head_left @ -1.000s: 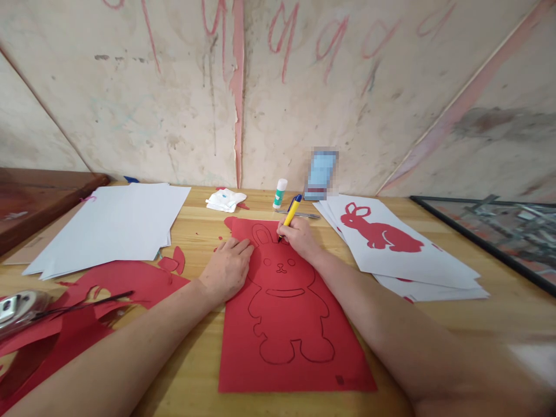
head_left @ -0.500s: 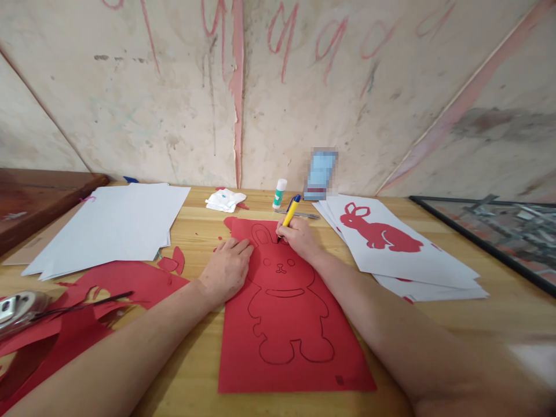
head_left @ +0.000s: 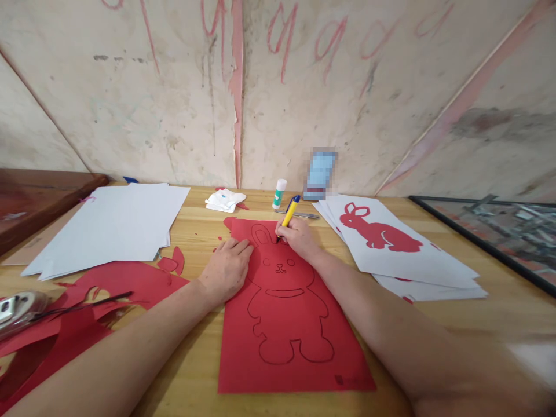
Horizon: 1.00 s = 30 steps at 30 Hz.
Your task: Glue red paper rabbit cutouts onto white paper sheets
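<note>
A sheet of red paper (head_left: 282,324) lies in front of me with a rabbit outlined on it in dark line. The drawing shows one ear, a face, a collar band, a body and feet. My right hand (head_left: 299,237) is closed around a yellow pen (head_left: 290,212) with a blue end, its tip on the paper by the rabbit's head, right of the ear. Part of the drawing there is hidden by this hand. My left hand (head_left: 228,269) rests flat on the sheet's upper left edge, fingers stretched out, holding nothing.
White sheets (head_left: 113,226) and red paper scraps (head_left: 130,281) lie left, near a clear tape-like device (head_left: 19,310). A glue stick (head_left: 279,194), crumpled tissue (head_left: 226,200) and phone (head_left: 320,174) are at the back. Right, a red rabbit cutout (head_left: 386,231) lies on white paper.
The pen tip has shifted very slightly along the paper near the ear. My left hand and the red sheet look unmoved.
</note>
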{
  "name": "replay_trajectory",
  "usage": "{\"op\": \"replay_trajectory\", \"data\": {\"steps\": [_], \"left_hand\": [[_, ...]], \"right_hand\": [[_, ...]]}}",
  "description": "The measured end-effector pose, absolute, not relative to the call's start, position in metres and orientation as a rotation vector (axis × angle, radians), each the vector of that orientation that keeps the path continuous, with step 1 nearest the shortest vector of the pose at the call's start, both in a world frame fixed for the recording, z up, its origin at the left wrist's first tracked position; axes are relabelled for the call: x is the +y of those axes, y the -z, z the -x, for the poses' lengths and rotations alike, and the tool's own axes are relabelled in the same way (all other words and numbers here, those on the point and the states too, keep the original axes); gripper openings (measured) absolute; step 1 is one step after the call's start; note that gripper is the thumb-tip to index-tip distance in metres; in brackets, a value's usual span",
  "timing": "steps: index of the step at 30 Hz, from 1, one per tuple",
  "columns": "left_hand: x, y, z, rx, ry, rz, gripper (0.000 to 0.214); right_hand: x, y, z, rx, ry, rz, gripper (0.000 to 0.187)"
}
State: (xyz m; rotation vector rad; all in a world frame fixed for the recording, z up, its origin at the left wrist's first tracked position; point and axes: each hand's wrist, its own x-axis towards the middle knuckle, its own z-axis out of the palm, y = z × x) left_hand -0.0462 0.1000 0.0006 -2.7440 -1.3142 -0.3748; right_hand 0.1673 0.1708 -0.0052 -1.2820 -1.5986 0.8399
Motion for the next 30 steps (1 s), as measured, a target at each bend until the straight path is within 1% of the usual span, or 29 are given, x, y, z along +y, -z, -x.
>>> {"op": "replay_trajectory", "data": {"steps": [16,30], "left_hand": [[0.1004,0.0003,0.0463,-1.322,0.401,2.750,0.032],[0.0999,-0.0003,0.0457,-1.326,0.389,2.749,0.032]], "right_hand": [[0.1711,0.0060,-0.1671,-1.628,-0.847,1.263,0.012],[0.1694,0.0042,-0.1666,-1.635,-0.798,1.326,0.015]]}}
